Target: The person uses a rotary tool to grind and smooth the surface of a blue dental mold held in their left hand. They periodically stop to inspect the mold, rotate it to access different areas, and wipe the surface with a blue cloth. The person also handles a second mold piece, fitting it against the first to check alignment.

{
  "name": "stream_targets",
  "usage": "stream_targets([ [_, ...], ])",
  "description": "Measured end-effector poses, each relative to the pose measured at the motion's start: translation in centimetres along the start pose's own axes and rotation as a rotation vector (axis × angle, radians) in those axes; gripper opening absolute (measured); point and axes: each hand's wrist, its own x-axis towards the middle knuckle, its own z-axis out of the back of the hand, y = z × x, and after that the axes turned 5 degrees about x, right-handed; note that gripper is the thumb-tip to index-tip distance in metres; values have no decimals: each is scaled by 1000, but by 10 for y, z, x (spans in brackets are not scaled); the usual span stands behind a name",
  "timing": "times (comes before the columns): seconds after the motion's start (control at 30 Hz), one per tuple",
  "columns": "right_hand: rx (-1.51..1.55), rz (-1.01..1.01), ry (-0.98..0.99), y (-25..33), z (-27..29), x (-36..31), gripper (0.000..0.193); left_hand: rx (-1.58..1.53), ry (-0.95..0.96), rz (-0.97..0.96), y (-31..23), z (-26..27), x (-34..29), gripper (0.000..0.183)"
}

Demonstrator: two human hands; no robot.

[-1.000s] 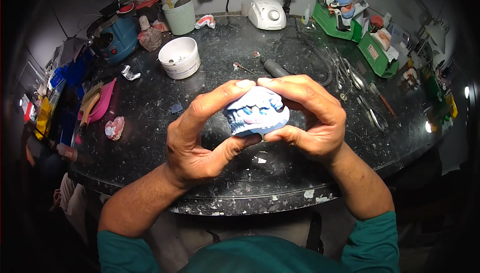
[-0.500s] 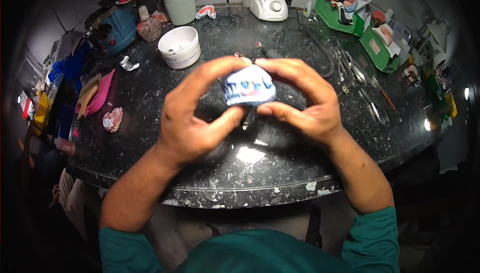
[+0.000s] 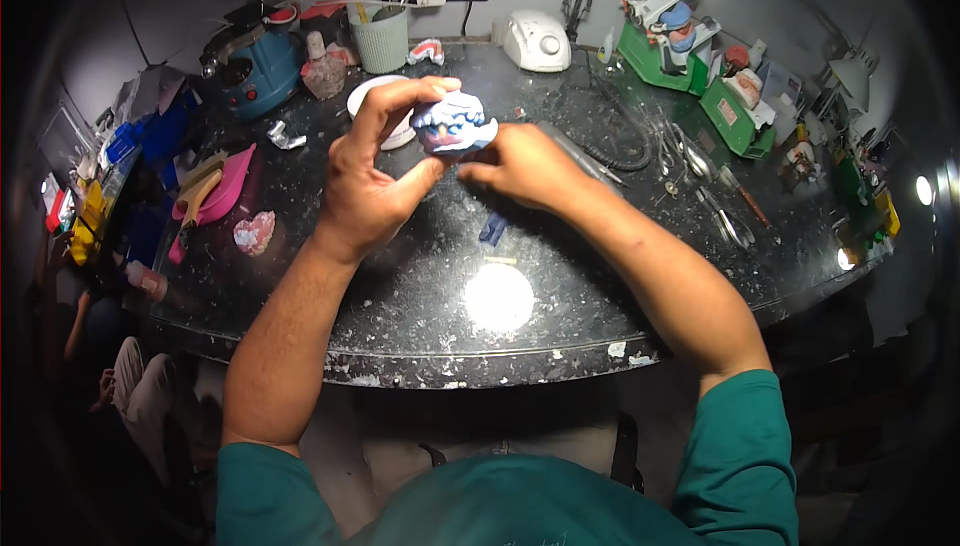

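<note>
A blue-and-white dental model [image 3: 455, 118], its two toothed halves together, is held up above the dark bench. My left hand [image 3: 365, 181] grips it from the left, fingers over the top and thumb underneath. Closed at the model's lower right side is my right hand [image 3: 530, 168]; its fingertips are partly hidden behind the model. Below the hands, a small dark blue piece [image 3: 492, 229] lies on the bench. Behind my left hand, a white tub [image 3: 368, 96] is partly covered.
A pink dustpan [image 3: 228, 186] and a pink dental cast [image 3: 254, 233] lie left. Along the back stand a blue machine [image 3: 262, 76], a pale green cup [image 3: 382, 41] and a white control box [image 3: 537, 42]. Metal instruments [image 3: 700, 166] and green trays [image 3: 735, 116] are right.
The dental model has moved left and turned, showing its teeth side-on. My right hand has shifted left, lower beside the model. The dark blue piece on the bench has come into sight.
</note>
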Motion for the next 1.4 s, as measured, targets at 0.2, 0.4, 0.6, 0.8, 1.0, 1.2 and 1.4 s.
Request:
stream_targets([
  [0.2,125,-12,-12,-5,-2,-1,16,-70,-18,-97,-7,-3,-1,59],
  [0.4,684,-203,-15,-20,38,-29,10,-104,-23,-109,-13,-11,-1,61],
  [0.6,1044,-257,-46,-33,44,-60,32,249,244,196,-6,-13,-10,60],
  [0.8,1067,-283,-7,-35,41,-59,24,556,471,267,-3,-18,-16,66],
  [1.0,870,-260,-63,-29,33,-60,18,571,505,253,-5,-21,-16,56],
  [1.2,1025,-312,22,-19,24,-62,22,507,676,346,-14,-1,-8,51],
  [1.4,1053,-309,50,-14,19,-63,17,514,782,395,-34,16,-11,71],
])
